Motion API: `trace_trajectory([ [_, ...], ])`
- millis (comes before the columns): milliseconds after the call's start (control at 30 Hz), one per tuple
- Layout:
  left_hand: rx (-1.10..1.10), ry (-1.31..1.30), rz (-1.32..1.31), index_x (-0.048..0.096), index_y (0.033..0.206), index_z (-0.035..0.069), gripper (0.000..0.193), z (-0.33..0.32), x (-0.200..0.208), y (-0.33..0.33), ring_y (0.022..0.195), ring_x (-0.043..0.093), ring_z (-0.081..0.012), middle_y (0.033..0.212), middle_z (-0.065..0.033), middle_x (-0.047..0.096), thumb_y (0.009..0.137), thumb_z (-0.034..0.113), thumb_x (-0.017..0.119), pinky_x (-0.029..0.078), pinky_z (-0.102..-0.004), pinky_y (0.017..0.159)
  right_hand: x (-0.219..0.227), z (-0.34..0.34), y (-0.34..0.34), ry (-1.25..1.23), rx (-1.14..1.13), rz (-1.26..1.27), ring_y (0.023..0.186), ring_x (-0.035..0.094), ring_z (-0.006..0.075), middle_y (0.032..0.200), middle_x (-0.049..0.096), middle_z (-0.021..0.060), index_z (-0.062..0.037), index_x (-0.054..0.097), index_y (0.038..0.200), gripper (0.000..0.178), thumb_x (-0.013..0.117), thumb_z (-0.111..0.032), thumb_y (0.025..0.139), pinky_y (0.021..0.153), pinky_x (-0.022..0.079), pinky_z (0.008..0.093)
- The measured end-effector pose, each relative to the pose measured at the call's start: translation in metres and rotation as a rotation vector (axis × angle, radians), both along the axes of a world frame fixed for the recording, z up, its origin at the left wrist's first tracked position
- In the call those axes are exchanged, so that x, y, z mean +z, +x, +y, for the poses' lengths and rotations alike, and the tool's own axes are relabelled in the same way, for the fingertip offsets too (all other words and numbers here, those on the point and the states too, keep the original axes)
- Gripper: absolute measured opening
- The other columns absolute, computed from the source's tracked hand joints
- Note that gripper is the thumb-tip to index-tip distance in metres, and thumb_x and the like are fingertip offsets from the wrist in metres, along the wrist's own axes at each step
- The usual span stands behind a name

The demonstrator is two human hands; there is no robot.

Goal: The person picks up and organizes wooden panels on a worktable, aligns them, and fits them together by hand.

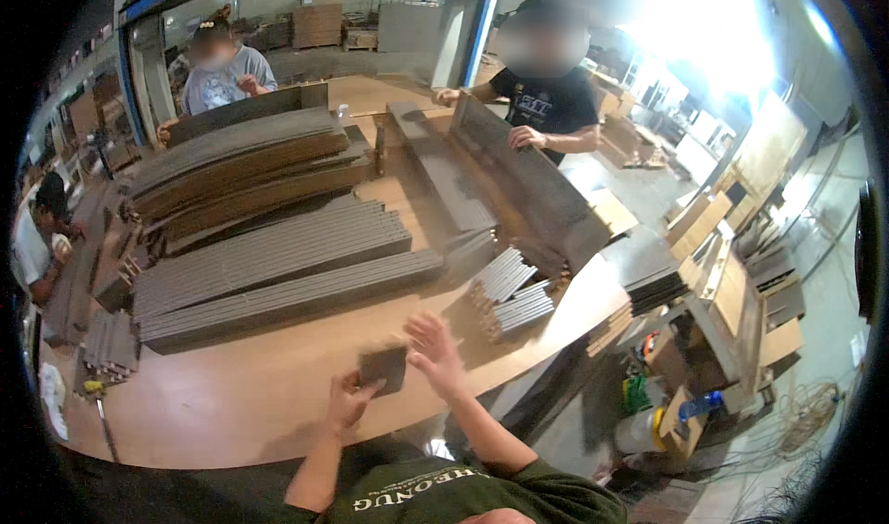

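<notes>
- Our left hand (348, 402) is closed on a small dark rectangular panel (382, 368), gripping its lower left part.
- The panel extends ahead and slightly right of that grip, in front of the tabletop (250, 399); its face looks nearly square, so we cannot tell its long axis surely.
- Our right hand (437, 357), fingers spread and grasping nothing, is just right of the panel; blur hides whether they touch. The left is nearer, being on it.
- Beyond the grip to the right, we see a pile of short grey strips (514, 294).
- Beyond it to the left lie long grey strips (287, 304), running roughly left to right.
- Farther right, a co-worker (546, 103) holds a long dark board (532, 183) on edge.
</notes>
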State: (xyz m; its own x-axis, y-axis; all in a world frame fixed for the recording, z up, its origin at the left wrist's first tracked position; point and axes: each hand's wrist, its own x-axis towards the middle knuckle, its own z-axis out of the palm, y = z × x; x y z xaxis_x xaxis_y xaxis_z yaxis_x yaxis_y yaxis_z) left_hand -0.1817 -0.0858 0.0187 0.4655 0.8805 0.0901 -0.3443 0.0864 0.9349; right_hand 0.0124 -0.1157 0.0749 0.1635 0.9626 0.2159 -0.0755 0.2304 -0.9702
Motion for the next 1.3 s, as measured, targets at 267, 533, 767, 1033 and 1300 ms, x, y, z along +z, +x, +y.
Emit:
trace_trajectory([
  [267,0.484,-0.354,-0.372,0.05,0.12,0.007,0.036,0.04,0.045,0.045,0.1,0.057,-0.0213,0.108,-0.0031,0.06,0.088,0.016,0.064,0.047,-0.0368,0.088,-0.072,-0.015,0.03,-0.514,0.174,-0.078,0.055,0.054,0.0147,0.074,0.059,0.0043,-0.0021,0.062,0.096,0.032,0.041,-0.025,0.095,0.051,0.044,0.0301],
  [533,0.411,-0.567,-0.414,0.051,0.118,0.008,0.035,0.078,0.015,0.044,0.102,0.059,-0.0199,0.112,-0.0034,0.06,0.088,0.023,0.063,0.049,-0.036,0.084,-0.008,-0.046,0.191,0.861,0.047,1.263,0.071,0.056,0.0139,0.085,0.055,-0.0008,-0.0111,0.053,0.11,0.02,0.04,-0.009,0.095,0.08,0.049,0.0388],
  [767,0.34,-0.554,-0.414,0.055,0.113,0.008,0.031,0.084,0.03,0.065,0.098,0.061,-0.0214,0.109,-0.0038,0.063,0.088,0.024,0.063,0.052,-0.0381,0.08,-0.029,0.01,0.085,-0.06,-0.038,-0.129,0.097,0.06,0.0165,0.134,0.046,0.0088,-0.0089,0.036,0.14,0.063,0.065,-0.013,0.084,0.076,0.051,0.0284],
  [1033,0.464,-0.283,-0.358,0.052,0.115,0.006,0.031,0.071,0.072,0.06,0.101,0.055,-0.0157,0.11,-0.0021,0.059,0.088,0.014,0.063,0.045,-0.0325,0.089,-0.001,0.044,0.001,-0.08,-0.059,-0.302,0.07,0.064,0.0208,0.088,0.068,0.0116,-0.0055,0.067,0.103,0.021,0.066,-0.016,0.084,0.063,0.05,0.0313],
  [1300,0.653,-0.141,-0.259,0.05,0.12,0.005,0.037,0.104,0.064,0.047,0.104,0.052,-0.0163,0.114,-0.0042,0.056,0.087,0.012,0.064,0.043,-0.0337,0.09,0.003,0.034,0.049,0.033,-0.409,-0.571,0.068,0.065,0.024,0.079,0.067,0.0115,-0.0075,0.07,0.085,0.006,0.064,-0.008,0.082,0.063,0.05,0.0335],
])
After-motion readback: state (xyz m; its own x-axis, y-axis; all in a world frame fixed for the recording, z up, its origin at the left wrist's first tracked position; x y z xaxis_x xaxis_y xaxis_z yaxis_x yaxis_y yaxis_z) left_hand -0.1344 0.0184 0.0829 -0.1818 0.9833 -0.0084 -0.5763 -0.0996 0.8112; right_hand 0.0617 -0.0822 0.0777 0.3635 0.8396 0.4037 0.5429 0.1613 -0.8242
